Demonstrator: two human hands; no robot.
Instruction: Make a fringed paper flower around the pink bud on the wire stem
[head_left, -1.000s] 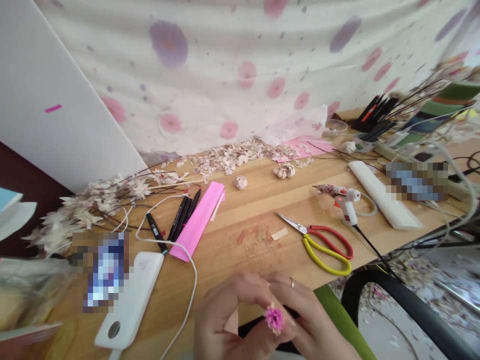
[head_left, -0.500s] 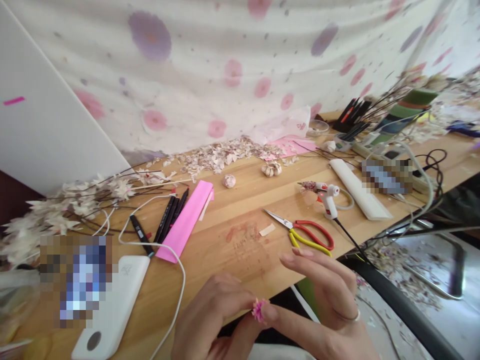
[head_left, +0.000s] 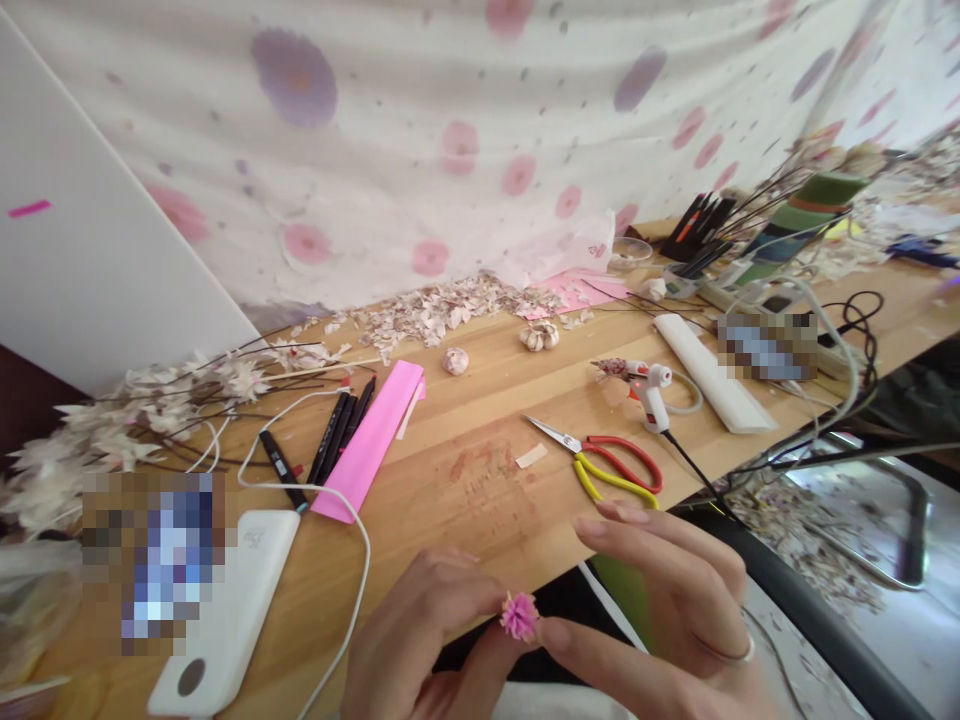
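Observation:
Near the bottom middle, my left hand [head_left: 431, 625] pinches a small pink paper flower [head_left: 519, 617] between thumb and fingers. Its frilly petals have pale orange tips and face up. Close by on the right, my right hand [head_left: 660, 620] has its fingers spread apart, a ring on one of them. One of its fingertips is right at the flower's edge; whether it touches cannot be made out. Beyond the right hand lie scissors [head_left: 574, 445] with one red and one yellow handle. A strip of pink crepe paper [head_left: 375, 440] lies further left.
A hot glue gun [head_left: 651, 390] rests at right, its cord over the table edge. Black markers [head_left: 341, 430], a white power bank [head_left: 232, 610] and a cable lie left. Two pale flower heads [head_left: 538, 337] and heaped dried petals [head_left: 442, 310] sit at the back.
My right hand has drawn slightly right, its fingertip off the flower's middle, so more of the pink petals shows. My left hand stays in place with the flower.

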